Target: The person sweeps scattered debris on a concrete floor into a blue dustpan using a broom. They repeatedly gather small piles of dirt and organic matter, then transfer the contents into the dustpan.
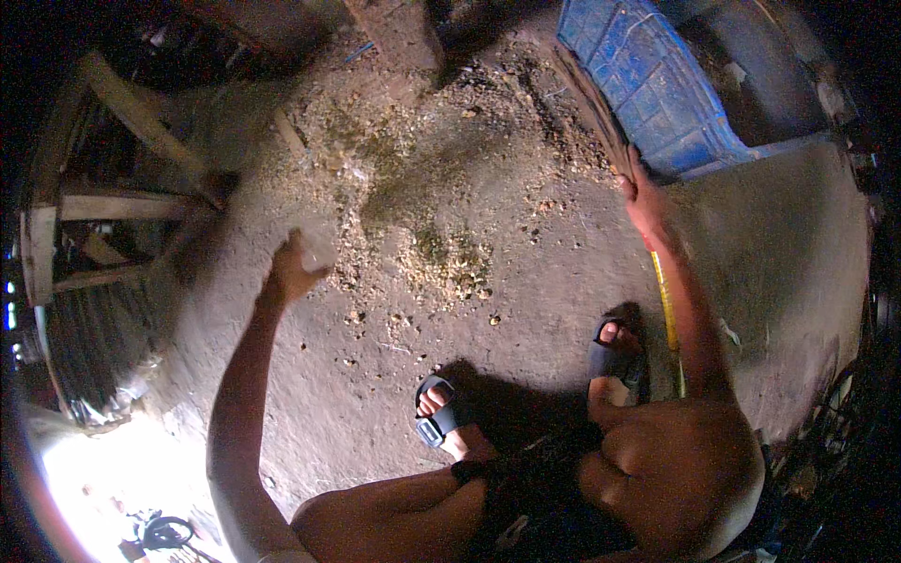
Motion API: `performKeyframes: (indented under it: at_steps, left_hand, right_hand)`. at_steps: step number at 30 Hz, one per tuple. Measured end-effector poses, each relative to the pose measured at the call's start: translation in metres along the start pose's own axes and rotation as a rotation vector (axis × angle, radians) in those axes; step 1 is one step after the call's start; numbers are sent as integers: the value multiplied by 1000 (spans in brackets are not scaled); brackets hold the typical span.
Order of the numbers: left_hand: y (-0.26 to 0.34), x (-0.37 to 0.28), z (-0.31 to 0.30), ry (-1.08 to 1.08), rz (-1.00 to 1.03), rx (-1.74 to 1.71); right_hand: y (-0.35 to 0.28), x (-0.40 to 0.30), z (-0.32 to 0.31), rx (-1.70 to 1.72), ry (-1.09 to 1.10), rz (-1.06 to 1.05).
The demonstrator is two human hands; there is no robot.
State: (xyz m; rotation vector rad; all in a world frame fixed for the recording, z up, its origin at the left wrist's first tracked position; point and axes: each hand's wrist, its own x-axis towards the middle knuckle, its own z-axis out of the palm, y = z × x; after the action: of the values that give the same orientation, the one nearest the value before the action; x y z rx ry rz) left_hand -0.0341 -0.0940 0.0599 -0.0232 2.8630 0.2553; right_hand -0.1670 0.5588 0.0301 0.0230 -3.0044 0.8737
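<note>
My left hand point(290, 273) is over the dirt floor point(317, 408), thumb and fingers spread, holding nothing; its fingers are blurred. It is nearest the left edge of a scatter of pale grain-like bits and crumbly debris point(443, 260). My right hand point(644, 204) is curled around the near end of a long, rough brown strip point(591, 105), perhaps wood or a bundle of sticks. A thin yellow handle or stick point(664, 302), red near my wrist, runs beside my forearm in line with that strip. My hand hides whether the two are joined.
A dirty blue plastic panel or crate point(647, 84) leans beside the brown strip. A thick post point(401, 35) rises at the far side. Wooden framing point(127, 206) borders the left. My sandalled feet point(436, 408) are on the floor. Bright light enters at lower left.
</note>
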Motion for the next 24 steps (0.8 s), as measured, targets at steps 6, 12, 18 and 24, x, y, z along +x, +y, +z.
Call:
performKeyframes:
  at_steps: [6,12,18,24]
  left_hand:
    - [54,-40,33,-270,13,-75]
    - [95,-12,10,-408,4,-51]
    - [75,2,32,-260,68,-120]
    - [70,0,50,-217,110,-83]
  right_hand:
    - [-34,-84,14,77,-323,148]
    - [-53,-134,-7,200,-253,-33]
    - [38,-129,-20,60,1,92]
    - [0,-158,8,239,-190,50]
